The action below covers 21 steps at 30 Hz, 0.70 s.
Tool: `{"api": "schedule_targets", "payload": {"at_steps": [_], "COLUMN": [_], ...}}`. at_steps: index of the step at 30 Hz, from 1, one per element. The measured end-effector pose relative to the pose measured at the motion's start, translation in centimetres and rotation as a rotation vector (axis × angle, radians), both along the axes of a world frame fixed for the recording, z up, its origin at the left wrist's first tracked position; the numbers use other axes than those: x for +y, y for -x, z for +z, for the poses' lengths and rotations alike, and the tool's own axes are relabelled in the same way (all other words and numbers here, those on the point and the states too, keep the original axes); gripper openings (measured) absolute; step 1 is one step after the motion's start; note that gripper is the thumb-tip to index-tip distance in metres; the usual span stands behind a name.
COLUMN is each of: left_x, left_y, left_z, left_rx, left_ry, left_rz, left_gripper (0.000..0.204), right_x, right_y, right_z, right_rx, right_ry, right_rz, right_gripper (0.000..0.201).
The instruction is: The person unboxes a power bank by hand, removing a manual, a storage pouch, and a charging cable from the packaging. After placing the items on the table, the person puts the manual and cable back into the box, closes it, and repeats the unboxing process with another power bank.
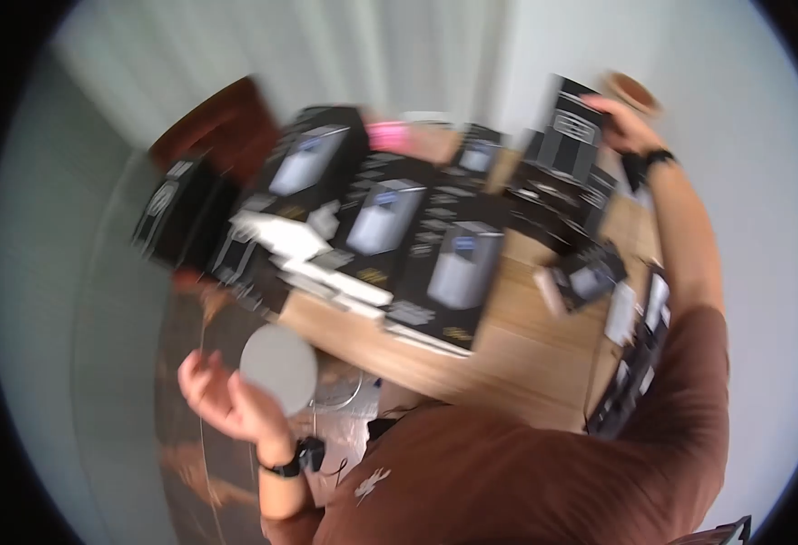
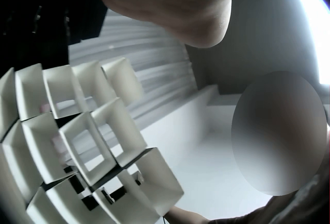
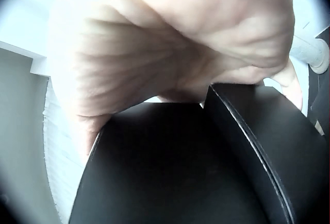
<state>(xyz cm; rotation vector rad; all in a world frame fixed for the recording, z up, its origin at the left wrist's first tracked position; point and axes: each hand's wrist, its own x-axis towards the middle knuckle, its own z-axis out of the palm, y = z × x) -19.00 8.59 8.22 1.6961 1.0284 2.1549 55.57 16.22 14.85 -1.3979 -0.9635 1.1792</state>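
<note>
At the table's far right, my right hand (image 1: 630,127) grips the upper end of a black box (image 1: 573,136) with pale print. In the right wrist view the palm of my right hand (image 3: 180,38) lies against the top of black box surfaces (image 3: 154,162); its fingertips are mostly hidden. My left hand (image 1: 236,400) hangs in the air beside a round grey disc (image 1: 278,368), palm up, fingers loosely bent, holding nothing. The left wrist view shows part of my left hand (image 2: 175,7) above several white hollow box openings (image 2: 87,147).
Large black boxes (image 1: 381,222) with a pictured device stand in rows on the wooden table (image 1: 526,354). A smaller box (image 1: 590,277) lies near the right side, by dark and white items (image 1: 635,354) at the edge. A brown chair (image 1: 222,127) stands behind left; a pink item (image 1: 388,136) is at the back.
</note>
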Motion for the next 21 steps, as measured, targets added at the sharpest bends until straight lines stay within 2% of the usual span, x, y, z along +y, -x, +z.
{"api": "schedule_targets", "payload": {"at_steps": [1, 4, 6, 8, 9, 12, 13, 16, 17, 18, 19, 20, 21], "left_x": [0.1, 1.1, 1.8, 3.2, 4.5, 7.6, 8.8, 12.3, 13.7, 15.0, 16.1, 17.3, 18.3], "left_y": [0.8, 2.8, 3.5, 4.2, 4.9, 5.7, 5.9, 6.3, 6.7, 7.0, 7.2, 7.3, 7.3], "left_z": [-1.4, -4.0, -4.1, -4.5, -5.0, -5.4, -5.2, -2.9, -2.1, -1.0, 0.3, 1.8, 3.3], "left_rx": [-0.027, -0.155, -0.247, -0.330, -0.334, -0.406, -0.450, -0.588, -0.581, -0.605, -0.629, -0.654, -0.635], "left_ry": [0.053, 0.128, 0.195, 0.242, 0.255, 0.257, 0.257, 0.263, 0.261, 0.267, 0.274, 0.279, 0.316], "left_rz": [0.021, 0.016, 0.033, 0.031, 0.023, -0.060, -0.092, -0.157, -0.133, -0.140, -0.149, -0.159, -0.165], "left_gripper": [0.035, 0.040, 0.039, 0.037, 0.036, 0.034, 0.032, 0.035, 0.042, 0.044, 0.047, 0.050, 0.063], "right_x": [0.6, 0.9, 0.8, 0.7, 0.9, 0.7, 0.7, 2.1, 4.6, 5.3, 5.6, 7.1, 8.6], "right_y": [-0.8, -1.6, -0.2, -0.8, -1.5, -1.8, -1.9, -0.4, -3.2, 1.9, 10.3, 14.6, 18.5], "right_z": [-1.0, -1.6, -1.9, -1.8, -2.0, -1.1, -0.1, 4.9, 5.3, 8.2, 12.3, 14.9, 17.1], "right_rx": [0.106, 0.284, 0.212, 0.252, 0.235, 0.088, -0.035, -0.311, -0.248, -0.321, -0.396, -0.399, -0.400], "right_ry": [-0.027, 0.031, -0.020, 0.089, 0.108, 0.013, 0.021, -0.010, -0.120, -0.142, -0.165, -0.179, -0.189], "right_rz": [0.041, -0.034, 0.019, 0.035, 0.046, -0.003, -0.045, -0.291, -0.196, -0.162, -0.127, 0.010, 0.145], "right_gripper": [0.046, 0.039, 0.036, 0.039, 0.050, 0.062, 0.069, 0.074, 0.077, 0.075, 0.073, 0.072, 0.070]}}
